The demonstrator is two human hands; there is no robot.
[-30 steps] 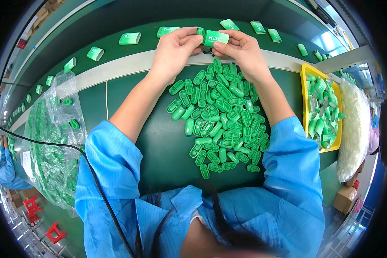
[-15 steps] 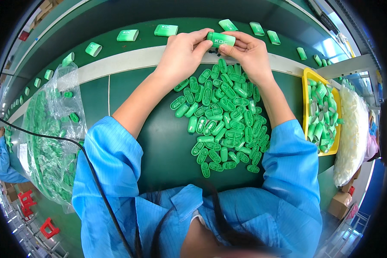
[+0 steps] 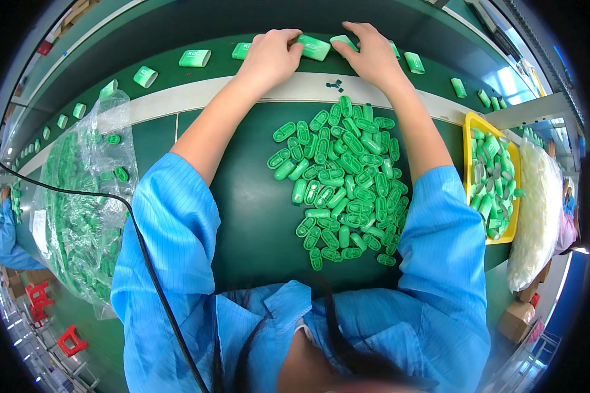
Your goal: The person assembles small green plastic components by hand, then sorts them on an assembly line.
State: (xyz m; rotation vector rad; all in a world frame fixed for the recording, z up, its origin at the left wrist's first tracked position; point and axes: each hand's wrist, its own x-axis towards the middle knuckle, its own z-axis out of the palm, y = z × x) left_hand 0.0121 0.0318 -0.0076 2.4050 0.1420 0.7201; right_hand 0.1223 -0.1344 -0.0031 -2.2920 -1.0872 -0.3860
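Note:
A printed green casing [image 3: 313, 48] lies on the dark green belt straight ahead of me, between my two hands. My left hand [image 3: 270, 59] is beside its left end, thumb and forefinger apart, with nothing visible in the grasp. Another green casing [image 3: 345, 44] is on the belt just right of the first. Over this one reaches my right hand [image 3: 373, 57], fingers spread; whether the thumb touches it I cannot tell. Nearer to me, a pile of small oval green plastic caps [image 3: 347, 177] covers the worktop between my forearms.
More casings [image 3: 195, 58] stand spaced along the belt, behind a pale rail [image 3: 196, 98] bearing small dark bits [image 3: 335, 85]. A clear bag of green parts [image 3: 78, 216] sits left, crossed by a black cable [image 3: 78, 192]. Right are a yellow basket [image 3: 469, 157] of casings and a bag of whitish pieces [image 3: 537, 209].
Both hands have moved forward from the rail to the belt and drawn apart. The casing they held is let go and lies on the belt.

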